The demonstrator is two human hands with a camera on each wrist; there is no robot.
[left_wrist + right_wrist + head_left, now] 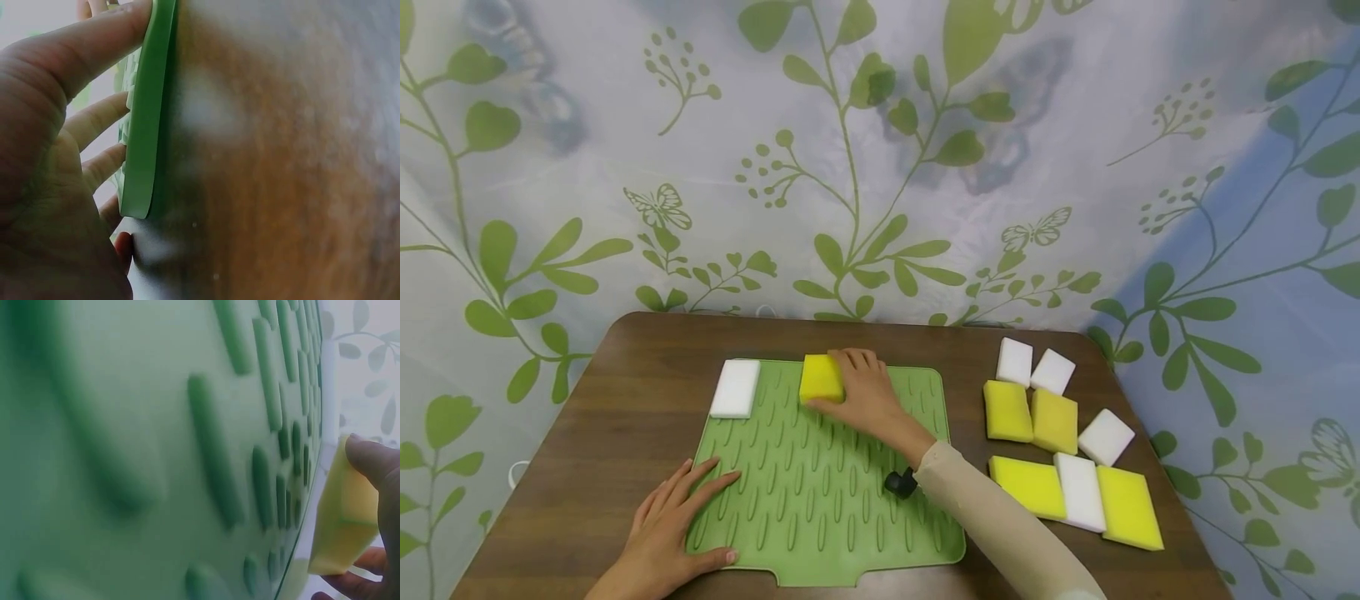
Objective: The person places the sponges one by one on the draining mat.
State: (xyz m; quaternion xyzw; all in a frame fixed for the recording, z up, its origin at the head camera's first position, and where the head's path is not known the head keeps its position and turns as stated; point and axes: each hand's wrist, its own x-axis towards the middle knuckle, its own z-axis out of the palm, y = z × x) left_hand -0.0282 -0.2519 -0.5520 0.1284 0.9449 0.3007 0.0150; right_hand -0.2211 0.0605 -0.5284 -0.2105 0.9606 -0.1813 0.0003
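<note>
A yellow sponge is gripped between the thumb and fingers of my right hand, over the far middle part of a green ridged mat. The right wrist view shows the same sponge pinched near the mat's far edge. My left hand lies at the mat's near left corner, fingers spread and straight over its left edge. In the left wrist view its thumb and fingertips touch the mat's rim. A white sponge lies flat on the mat's far left corner.
On the brown table, right of the mat, lie several yellow sponges and several white sponges. A small black object shows at my right wrist. A leaf-patterned curtain hangs behind the table.
</note>
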